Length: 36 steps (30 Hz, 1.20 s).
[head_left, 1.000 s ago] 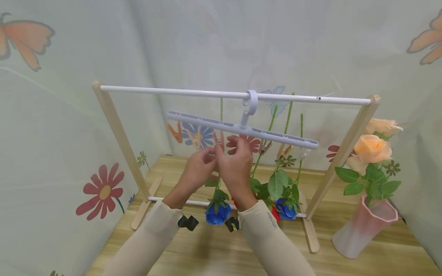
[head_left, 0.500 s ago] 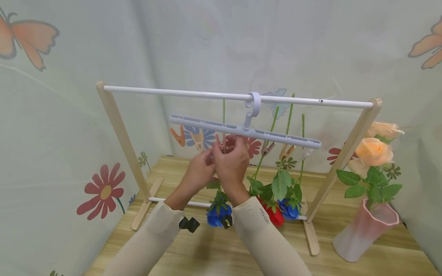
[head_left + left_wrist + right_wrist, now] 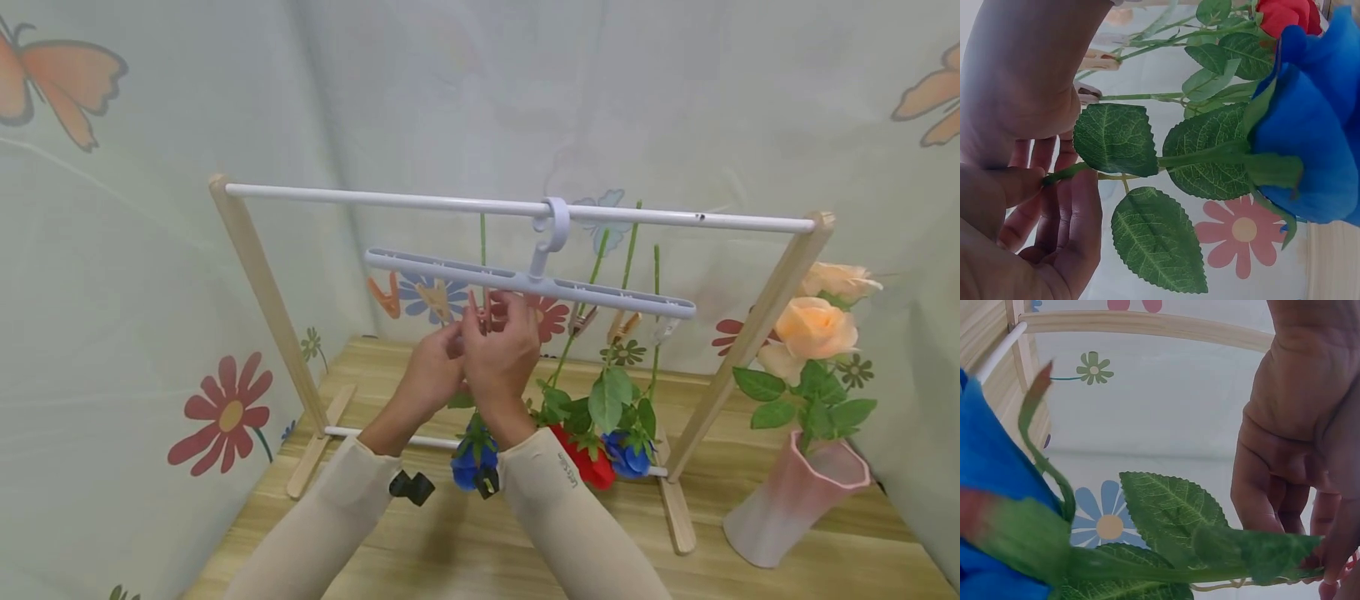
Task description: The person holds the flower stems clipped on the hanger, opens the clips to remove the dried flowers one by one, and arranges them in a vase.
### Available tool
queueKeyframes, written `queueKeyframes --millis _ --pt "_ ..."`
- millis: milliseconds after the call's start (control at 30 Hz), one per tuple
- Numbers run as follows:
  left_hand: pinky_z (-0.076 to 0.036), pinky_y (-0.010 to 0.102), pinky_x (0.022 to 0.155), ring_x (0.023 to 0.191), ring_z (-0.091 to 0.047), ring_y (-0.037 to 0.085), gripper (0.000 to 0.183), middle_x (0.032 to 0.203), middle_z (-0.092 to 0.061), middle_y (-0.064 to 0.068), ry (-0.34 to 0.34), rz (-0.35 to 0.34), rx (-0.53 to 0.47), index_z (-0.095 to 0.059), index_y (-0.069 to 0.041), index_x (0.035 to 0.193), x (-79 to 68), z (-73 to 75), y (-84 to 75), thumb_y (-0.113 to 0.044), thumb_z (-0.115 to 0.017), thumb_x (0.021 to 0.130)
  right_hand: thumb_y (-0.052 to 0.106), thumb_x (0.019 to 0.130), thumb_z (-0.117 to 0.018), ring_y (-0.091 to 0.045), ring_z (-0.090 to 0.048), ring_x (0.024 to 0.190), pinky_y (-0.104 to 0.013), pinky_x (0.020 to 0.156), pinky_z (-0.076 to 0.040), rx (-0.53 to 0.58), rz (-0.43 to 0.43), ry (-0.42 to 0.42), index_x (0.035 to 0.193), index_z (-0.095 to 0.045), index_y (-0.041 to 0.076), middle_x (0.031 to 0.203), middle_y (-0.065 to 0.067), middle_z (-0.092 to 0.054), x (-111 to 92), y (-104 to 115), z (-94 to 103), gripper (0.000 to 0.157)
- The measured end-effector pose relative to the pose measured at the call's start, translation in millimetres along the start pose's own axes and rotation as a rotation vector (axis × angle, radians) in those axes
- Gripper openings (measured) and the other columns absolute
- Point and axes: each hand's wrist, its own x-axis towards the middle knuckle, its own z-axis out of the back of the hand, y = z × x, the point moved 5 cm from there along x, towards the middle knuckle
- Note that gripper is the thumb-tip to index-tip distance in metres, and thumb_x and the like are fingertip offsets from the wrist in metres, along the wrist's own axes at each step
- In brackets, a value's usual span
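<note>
A blue artificial rose [image 3: 472,463] hangs head down, its green stem [image 3: 1210,156] running up between my hands. My left hand [image 3: 429,375] pinches this stem between thumb and fingers, below the hanger [image 3: 457,272]. Close beside it, my right hand [image 3: 504,358] has its fingertips at a pink clothespin [image 3: 487,312] under the hanger, and seems to squeeze it. The stem's tip stands above the hanger, behind it. My fingers partly hide the clothespin and its grip on the stem. In the right wrist view, leaves [image 3: 1172,506] cover part of the fingertips.
The hanger hooks onto a white rod [image 3: 375,199] of a wooden rack. Orange [image 3: 386,295] and beige clothespins [image 3: 435,298] hang at left. More clipped flowers, including a red rose [image 3: 592,468] and another blue rose [image 3: 630,455], hang at right. A pink-white vase [image 3: 787,500] holds peach roses.
My right hand has shifted slightly left, closer to my left hand. More of the red rose shows past my right sleeve. Both hands stay at the stem and pink clothespin.
</note>
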Motion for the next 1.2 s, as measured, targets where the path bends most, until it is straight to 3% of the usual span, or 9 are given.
queueKeyframes --millis 200,433,667,967,1200 --pt "-0.062 0.035 0.068 0.085 -0.073 0.023 0.038 0.118 -0.073 0.021 -0.022 -0.019 0.013 -0.066 -0.011 0.132 0.6 2.3 -0.3 -0.010 -0.066 0.094 0.020 0.090 -0.076 -0.020 -0.073 0.087 -0.033 0.075 -0.062 0.013 0.022 -0.021 0.111 -0.070 0.009 0.098 -0.010 -0.068 -2.0 0.8 -1.5 0.025" --pt "-0.064 0.039 0.067 0.088 -0.073 0.025 0.040 0.119 -0.072 0.021 -0.003 0.030 -0.055 -0.064 -0.013 0.136 0.5 2.4 7.1 -0.011 -0.065 0.096 0.016 0.089 -0.076 -0.020 -0.075 0.087 -0.033 0.075 -0.063 0.055 0.021 -0.023 0.110 -0.072 0.007 0.100 -0.010 -0.070 -1.5 1.0 -3.7 0.023" --pt "-0.063 0.040 0.063 0.085 -0.074 0.024 0.046 0.119 -0.072 0.023 0.035 0.044 -0.090 -0.058 -0.015 0.142 0.6 2.8 13.7 -0.010 -0.064 0.097 0.028 0.090 -0.077 -0.018 -0.076 0.083 -0.030 0.075 -0.062 0.051 0.038 -0.008 0.110 -0.070 0.009 0.096 -0.007 -0.072 -0.2 1.2 -4.7 0.028" --pt "-0.063 0.039 0.064 0.081 -0.074 0.022 0.048 0.112 -0.073 0.021 0.093 0.059 -0.036 -0.054 -0.015 0.146 -1.6 2.1 15.4 -0.017 -0.065 0.099 0.028 0.088 -0.079 -0.018 -0.074 0.077 -0.033 0.072 -0.061 0.047 0.064 -0.011 0.109 -0.069 0.009 0.092 -0.008 -0.070 1.4 -0.2 -2.5 0.030" --pt "-0.063 0.039 0.063 0.079 -0.074 0.021 0.046 0.107 -0.075 0.018 0.154 0.070 0.039 -0.054 -0.016 0.144 -4.4 0.3 19.2 -0.019 -0.065 0.099 0.024 0.089 -0.078 -0.020 -0.071 0.079 -0.037 0.072 -0.059 0.037 0.075 0.044 0.110 -0.068 0.007 0.093 -0.008 -0.070 0.7 -3.7 -1.7 0.029"
